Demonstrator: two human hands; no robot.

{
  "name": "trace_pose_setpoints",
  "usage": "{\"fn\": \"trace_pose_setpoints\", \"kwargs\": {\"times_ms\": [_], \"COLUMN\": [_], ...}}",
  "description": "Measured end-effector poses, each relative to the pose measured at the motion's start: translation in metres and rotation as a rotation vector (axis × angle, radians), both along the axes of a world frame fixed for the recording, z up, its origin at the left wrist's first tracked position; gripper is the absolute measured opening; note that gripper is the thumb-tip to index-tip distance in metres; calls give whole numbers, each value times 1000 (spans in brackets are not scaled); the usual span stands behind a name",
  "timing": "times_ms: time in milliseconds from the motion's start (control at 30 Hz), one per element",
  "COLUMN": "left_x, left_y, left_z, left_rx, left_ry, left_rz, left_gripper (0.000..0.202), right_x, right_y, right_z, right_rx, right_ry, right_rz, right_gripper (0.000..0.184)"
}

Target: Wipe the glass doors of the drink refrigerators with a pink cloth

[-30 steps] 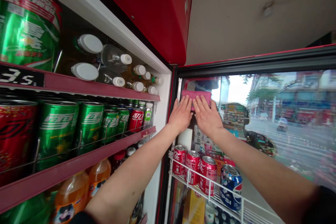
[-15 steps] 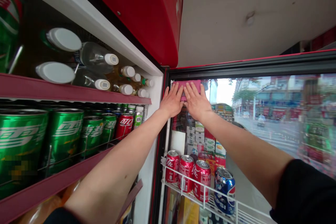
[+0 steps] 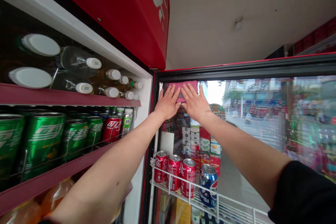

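Pink cloth [image 3: 179,84], rectangular, matte, against smooth glass door [image 3: 233,147].
Left hand [image 3: 167,105] and right hand [image 3: 195,105]: both opened flat, fingers spread, touching the cloth's face.

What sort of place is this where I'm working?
Probably a small shop by a street. A stocked fridge holds rows of drink cans, a wire rack on its open glass door holds more, and a street shows in the glass.
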State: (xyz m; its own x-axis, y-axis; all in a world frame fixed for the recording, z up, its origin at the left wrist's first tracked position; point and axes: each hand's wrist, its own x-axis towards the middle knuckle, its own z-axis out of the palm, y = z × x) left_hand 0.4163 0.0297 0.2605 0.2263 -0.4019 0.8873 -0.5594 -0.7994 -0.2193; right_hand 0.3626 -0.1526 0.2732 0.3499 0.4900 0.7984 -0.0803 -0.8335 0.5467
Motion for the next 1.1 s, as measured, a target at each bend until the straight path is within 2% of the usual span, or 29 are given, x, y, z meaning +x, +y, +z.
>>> {"fn": "trace_pose_setpoints", "kwargs": {"times_ms": [300, 500, 767, 900, 1100], "left_x": [-41, -64, -102, -126, -149], "left_y": [-70, -113, -166, -198, -251], "left_z": [4, 6, 10, 10, 8], "left_rx": [19, 12, 23, 50, 80], "left_ry": [-6, -45, -73, -83, -134], "left_rz": [-86, -111, -67, -34, -62], "left_gripper": [73, 74, 70, 68, 67], "right_x": [-51, -78, -115, -136, -167], "right_y": [-70, -111, -163, -198, -253], "right_z": [-2, -1, 4, 2, -3], "right_rx": [34, 66, 44, 45, 45], "right_ry": [-19, -4, -24, -35, -55], "right_rz": [-63, -48, -109, -147, -215], "right_gripper": [68, 68, 69, 70, 70]}}
